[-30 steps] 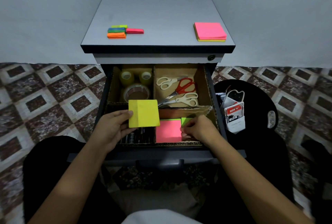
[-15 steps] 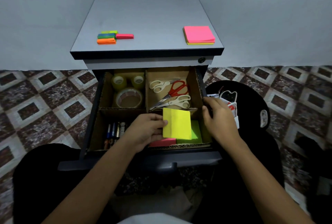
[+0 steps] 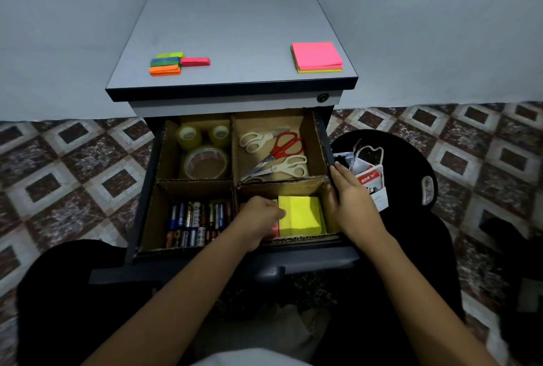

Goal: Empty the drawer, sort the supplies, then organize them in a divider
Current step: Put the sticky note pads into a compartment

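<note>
1. Drawer. The dark metal drawer [image 3: 205, 265] stands pulled out from the cabinet. A corrugated cardboard divider [image 3: 194, 182] fills it and forms four rectangular compartments.

2. Contents.
- Far left compartment: three clear tape rolls [image 3: 205, 161], glossy and ring-shaped, with the largest one nearest.
- Far right compartment: three pairs of scissors [image 3: 286, 145], one with red plastic handles and two with cream, lying overlapped with steel blades pointing near-left.
- Near left compartment: cylindrical batteries [image 3: 195, 223] laid side by side in two rows.
- Near right compartment: a square yellow note pad [image 3: 301, 215], matte paper, lying flat. A pink pad [image 3: 275, 230] shows at its near-left corner, mostly hidden.

3. Left grip [image 3: 258, 220]. A bare hand reaches into the near right compartment. Its fingers are curled and narrow, holding the left edge of the yellow note pad.

4. Right grip [image 3: 349, 198]. A bare hand with fingers nearly straight lies along the right wall of the drawer. The thumb rests against the cardboard inside that wall, and it holds nothing.

5. Surface. The smooth grey surface [image 3: 232, 27] of the cabinet carries a square pink note stack [image 3: 316, 56] with a yellow layer beneath at the right. At the left lie narrow coloured flag strips [image 3: 166, 63] in green, blue, orange and pink.

6. Surroundings. A round black stool [image 3: 411, 165] beside the drawer carries printed packaging [image 3: 368, 177]. The floor [image 3: 58, 160] has patterned diamond tiles.
</note>
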### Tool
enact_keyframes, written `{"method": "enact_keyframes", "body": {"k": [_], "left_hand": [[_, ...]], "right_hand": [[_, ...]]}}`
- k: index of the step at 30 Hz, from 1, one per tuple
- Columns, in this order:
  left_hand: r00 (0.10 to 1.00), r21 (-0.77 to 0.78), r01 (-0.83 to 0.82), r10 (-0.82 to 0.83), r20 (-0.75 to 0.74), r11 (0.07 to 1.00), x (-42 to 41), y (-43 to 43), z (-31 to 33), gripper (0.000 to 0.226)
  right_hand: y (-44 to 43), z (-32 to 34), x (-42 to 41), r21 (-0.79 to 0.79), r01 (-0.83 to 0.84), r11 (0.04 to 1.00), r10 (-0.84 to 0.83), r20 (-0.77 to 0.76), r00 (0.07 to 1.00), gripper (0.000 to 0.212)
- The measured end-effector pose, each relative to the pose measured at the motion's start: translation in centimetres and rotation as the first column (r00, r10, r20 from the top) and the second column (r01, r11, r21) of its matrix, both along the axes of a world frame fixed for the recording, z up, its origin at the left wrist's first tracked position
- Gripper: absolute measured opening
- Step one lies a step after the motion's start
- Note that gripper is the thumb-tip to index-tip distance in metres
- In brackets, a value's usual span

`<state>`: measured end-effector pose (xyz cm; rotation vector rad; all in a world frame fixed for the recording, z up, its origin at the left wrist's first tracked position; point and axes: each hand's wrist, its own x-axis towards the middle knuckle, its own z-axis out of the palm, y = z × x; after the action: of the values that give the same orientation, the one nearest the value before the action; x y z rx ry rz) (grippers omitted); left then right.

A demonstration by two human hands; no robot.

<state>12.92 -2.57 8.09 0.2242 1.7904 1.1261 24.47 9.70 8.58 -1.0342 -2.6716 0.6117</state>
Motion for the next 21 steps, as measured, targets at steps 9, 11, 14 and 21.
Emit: {"method": "enact_keyframes", "body": {"k": [9,11,14,21], "left_hand": [[0.992,0.022,0.023,-0.025,0.125,1.000,-0.20,-0.05,0.12,0.011],[0.990,0.015,0.028,-0.029,0.140,1.000,-0.37,-0.15,0.10,0.012],[0.990,0.009,0.032,-0.033,0.140,0.999,-0.48,-0.12,-0.03,0.018],[0.987,0.006,-0.006,0.005,0.160,1.000,-0.57,-0.09,-0.01,0.028]], "right_hand": [[-0.07,-0.20,-0.09,0.016,0.002,1.000,-0.002,0.020,1.000,0.044],[-0.11,-0.20,-0.09,0.021,0.003,1.000,-0.004,0.024,1.000,0.044],[-0.14,-0.13,-0.10,0.023,0.001,1.000,-0.002,0.022,1.000,0.044],[-0.12,-0.19,-0.11,0.024,0.007,1.000,-0.007,0.011,1.000,0.044]]}}
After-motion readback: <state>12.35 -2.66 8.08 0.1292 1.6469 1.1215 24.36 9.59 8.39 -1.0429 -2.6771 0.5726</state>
